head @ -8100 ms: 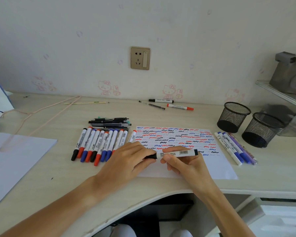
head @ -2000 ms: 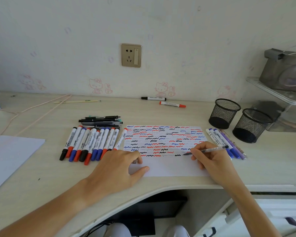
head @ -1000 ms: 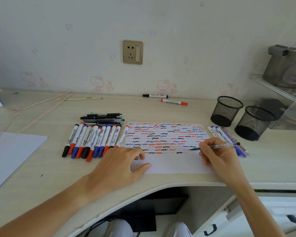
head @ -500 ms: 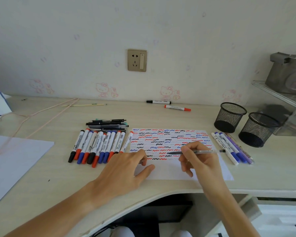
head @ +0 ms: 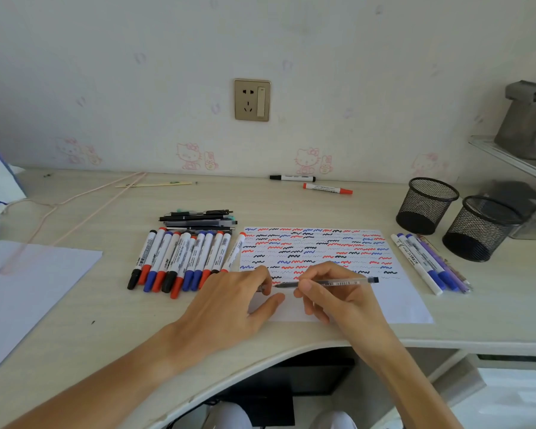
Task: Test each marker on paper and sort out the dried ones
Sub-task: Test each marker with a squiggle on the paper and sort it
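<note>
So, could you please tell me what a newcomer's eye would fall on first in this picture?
Probably the sheet of paper at the desk's centre, filled with red, blue and black squiggles, where the right hand holds a clear pen and the left hand rests on the sheet's edge. Next, the row of whiteboard markers left of it, and two black mesh pen cups at right.

Wall socket (head: 252, 100), pink cord (head: 75, 199), grey box, perhaps metal (head: 529, 125)
</note>
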